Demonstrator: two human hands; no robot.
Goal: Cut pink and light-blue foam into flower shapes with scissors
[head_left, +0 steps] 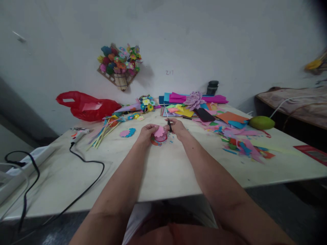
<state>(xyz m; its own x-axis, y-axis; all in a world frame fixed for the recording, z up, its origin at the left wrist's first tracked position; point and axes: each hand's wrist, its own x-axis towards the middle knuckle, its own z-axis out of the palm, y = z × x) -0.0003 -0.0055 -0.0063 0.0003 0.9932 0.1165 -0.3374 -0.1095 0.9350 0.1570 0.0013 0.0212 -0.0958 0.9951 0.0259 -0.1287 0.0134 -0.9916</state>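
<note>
Near the middle of the table, my left hand [148, 132] pinches a pink scalloped paper piece [159, 131]. Just right of it my right hand [176, 127] is closed on the dark-handled scissors [169, 125], whose blades point up and away from me. Beneath the pink piece lies a round, reddish-rimmed item [161, 140], partly covered, with small paper bits beside it. Farther left, a pink scalloped piece [124, 133] and a blue scalloped piece [131, 132] rest overlapping on the white table [171, 173].
At the left are a glue gun [80, 135] with a black cord, a power strip [33, 161], thin sticks [103, 136] and a red bag [89, 108]. Coloured sheets [232, 118], scraps [247, 148], a phone [204, 115] and a green fruit [262, 123] lie right.
</note>
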